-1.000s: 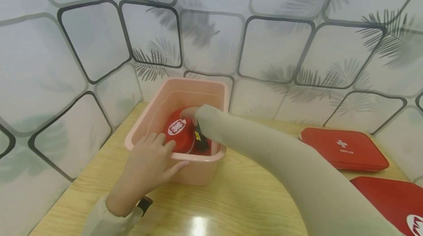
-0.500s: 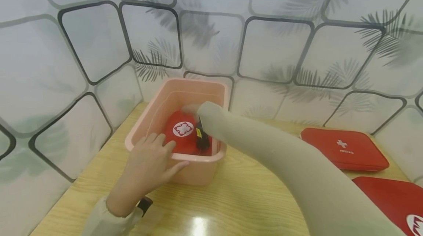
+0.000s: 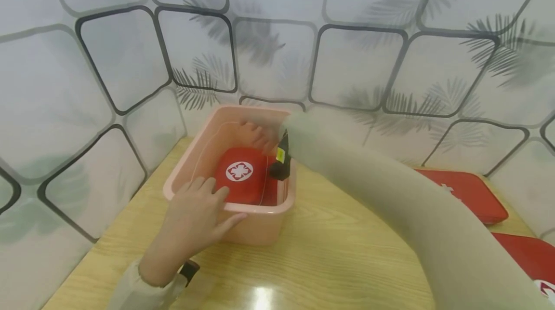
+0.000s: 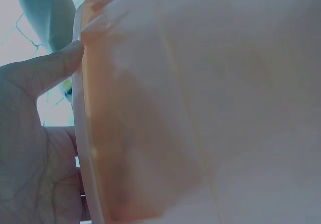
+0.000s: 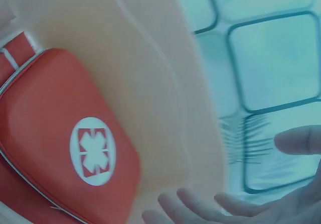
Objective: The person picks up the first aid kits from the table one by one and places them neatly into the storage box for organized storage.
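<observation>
One left hand (image 3: 191,216), one right hand (image 3: 263,129), one pink bin (image 3: 256,230); at least three red cases (image 3: 247,193), two at frame right.

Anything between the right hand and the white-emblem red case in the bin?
No object; only the bin's inner wall shows between the right hand and the red case, in the right wrist view.

The wood-grain table (image 3: 338,242) bears a pink bin (image 3: 256,228) and, to its right, a red case (image 3: 477,194) and second red case (image 3: 530,254).

The bin (image 3: 251,229) is pink, the case (image 3: 238,189) red and white.
</observation>
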Tool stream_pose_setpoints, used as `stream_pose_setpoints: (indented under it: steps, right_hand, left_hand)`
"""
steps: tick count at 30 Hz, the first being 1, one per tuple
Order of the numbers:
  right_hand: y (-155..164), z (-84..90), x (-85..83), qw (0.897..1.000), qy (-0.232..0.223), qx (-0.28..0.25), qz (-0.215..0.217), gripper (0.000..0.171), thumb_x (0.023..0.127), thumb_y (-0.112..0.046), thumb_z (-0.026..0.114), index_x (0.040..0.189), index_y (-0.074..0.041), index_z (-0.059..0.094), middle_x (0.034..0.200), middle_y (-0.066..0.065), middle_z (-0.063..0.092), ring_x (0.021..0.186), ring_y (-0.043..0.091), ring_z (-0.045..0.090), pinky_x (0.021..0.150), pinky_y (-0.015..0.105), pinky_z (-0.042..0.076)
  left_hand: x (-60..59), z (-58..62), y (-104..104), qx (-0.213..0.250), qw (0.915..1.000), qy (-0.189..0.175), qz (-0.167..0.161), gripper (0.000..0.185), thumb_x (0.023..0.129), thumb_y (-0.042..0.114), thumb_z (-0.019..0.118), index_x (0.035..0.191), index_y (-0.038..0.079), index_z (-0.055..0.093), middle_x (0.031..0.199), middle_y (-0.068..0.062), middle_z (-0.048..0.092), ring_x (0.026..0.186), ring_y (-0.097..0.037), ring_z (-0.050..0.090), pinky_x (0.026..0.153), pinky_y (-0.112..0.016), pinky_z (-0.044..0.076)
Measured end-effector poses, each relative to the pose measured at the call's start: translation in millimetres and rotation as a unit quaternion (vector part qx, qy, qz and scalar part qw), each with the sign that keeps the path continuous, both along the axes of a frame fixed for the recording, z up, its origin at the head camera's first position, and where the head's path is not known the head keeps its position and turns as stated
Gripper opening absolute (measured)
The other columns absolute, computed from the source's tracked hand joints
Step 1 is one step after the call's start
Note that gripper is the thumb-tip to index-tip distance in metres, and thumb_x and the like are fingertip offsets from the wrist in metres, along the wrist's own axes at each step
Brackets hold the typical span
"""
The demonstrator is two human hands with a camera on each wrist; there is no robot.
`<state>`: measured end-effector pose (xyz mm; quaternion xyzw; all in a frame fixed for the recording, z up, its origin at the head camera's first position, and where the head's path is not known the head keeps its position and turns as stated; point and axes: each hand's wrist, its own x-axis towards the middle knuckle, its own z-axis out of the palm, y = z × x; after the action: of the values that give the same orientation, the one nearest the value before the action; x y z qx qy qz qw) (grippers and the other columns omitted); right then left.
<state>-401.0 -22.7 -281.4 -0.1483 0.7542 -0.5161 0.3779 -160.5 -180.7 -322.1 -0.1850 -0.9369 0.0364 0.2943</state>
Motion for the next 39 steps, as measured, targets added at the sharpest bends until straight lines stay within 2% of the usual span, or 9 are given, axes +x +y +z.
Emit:
stream_pose_setpoints:
  steps: [2,5,7,15,20,28,30,33,39]
  right_hand:
    - [-3.3,48.4,54.6,0.997,0.0,0.053,-0.047,0.06,0.093,-0.041,0.044,0.142,-0.01,0.029,0.14,0.017,0.043,0.126,0.033,0.045,0.105,0.047,0.037]
    - [6.9,68.8,79.2,0.999,-0.023,0.002,-0.045,0.055,0.097,-0.035,0.037,0.144,-0.008,0.026,0.141,0.018,0.041,0.128,0.033,0.045,0.106,0.046,0.037]
    - [15.9,72.9,86.3,0.998,-0.038,-0.034,-0.045,0.053,0.098,-0.033,0.035,0.144,-0.008,0.026,0.143,0.018,0.041,0.13,0.034,0.044,0.106,0.045,0.037]
    - [62.8,72.2,94.5,0.988,-0.049,-0.128,-0.068,0.047,0.098,-0.026,0.037,0.139,-0.004,0.028,0.142,0.022,0.04,0.132,0.039,0.041,0.108,0.048,0.034]
    - [99.4,70.9,91.2,0.984,-0.028,-0.154,-0.083,0.046,0.1,-0.027,0.03,0.139,-0.003,0.028,0.147,0.025,0.031,0.136,0.039,0.033,0.112,0.049,0.028]
    - [179.5,57.9,65.2,0.974,-0.062,-0.206,-0.069,0.069,0.099,-0.036,0.037,0.151,-0.009,0.0,0.158,0.015,-0.003,0.146,0.033,0.004,0.118,0.045,0.01]
    - [200.9,53.6,58.8,0.965,-0.094,-0.23,-0.086,0.07,0.099,-0.036,0.036,0.15,-0.014,-0.007,0.158,0.009,-0.009,0.147,0.029,-0.002,0.118,0.041,0.005]
    - [231.0,49.1,54.6,0.94,-0.154,-0.272,-0.14,0.07,0.1,-0.035,0.031,0.147,-0.021,-0.019,0.156,0.0,-0.02,0.146,0.02,-0.014,0.118,0.035,-0.004]
    - [295.4,34.6,44.8,0.871,-0.248,-0.324,-0.274,0.074,0.099,-0.033,0.038,0.145,-0.036,-0.02,0.156,-0.015,-0.016,0.146,0.008,-0.008,0.118,0.031,0.013]
  left_hand:
    - [0.1,-0.5,-0.1,0.003,1.0,-0.002,0.001,0.052,0.074,0.059,0.064,0.076,0.007,0.059,0.069,-0.007,0.051,0.068,-0.025,0.049,0.06,-0.034,0.038]
    - [0.3,-1.4,-0.8,0.008,1.0,0.002,0.0,0.052,0.074,0.059,0.064,0.075,0.007,0.058,0.069,-0.007,0.05,0.068,-0.025,0.049,0.06,-0.034,0.038]
    - [0.6,-1.9,-1.5,0.011,0.9999,0.007,-0.002,0.052,0.073,0.059,0.064,0.075,0.007,0.057,0.069,-0.007,0.05,0.068,-0.025,0.049,0.061,-0.034,0.038]
    - [1.6,-4.8,-1.2,0.02,0.9992,0.022,-0.028,0.048,0.074,0.052,0.067,0.083,0.007,0.057,0.074,-0.007,0.051,0.071,-0.025,0.05,0.064,-0.035,0.04]
    - [1.7,-11.3,1.4,0.033,0.9948,0.067,-0.07,0.036,0.073,0.04,0.066,0.084,0.007,0.055,0.075,-0.006,0.052,0.068,-0.024,0.049,0.061,-0.035,0.041]
    - [1.1,-21.8,8.3,0.043,0.9878,0.127,-0.08,0.03,0.072,0.035,0.052,0.081,0.007,0.053,0.073,-0.008,0.05,0.065,-0.025,0.048,0.055,-0.035,0.037]
    - [1.4,-23.0,9.7,0.045,0.9874,0.134,-0.071,0.031,0.072,0.037,0.05,0.08,0.007,0.053,0.072,-0.008,0.05,0.064,-0.025,0.047,0.054,-0.035,0.036]
    - [1.9,-23.6,9.7,0.05,0.9869,0.142,-0.059,0.034,0.072,0.04,0.049,0.078,0.007,0.052,0.072,-0.009,0.049,0.063,-0.026,0.045,0.054,-0.035,0.035]
    - [1.0,-23.1,8.0,0.05,0.9866,0.146,-0.052,0.038,0.072,0.043,0.049,0.077,0.006,0.051,0.071,-0.009,0.048,0.062,-0.026,0.043,0.054,-0.036,0.033]
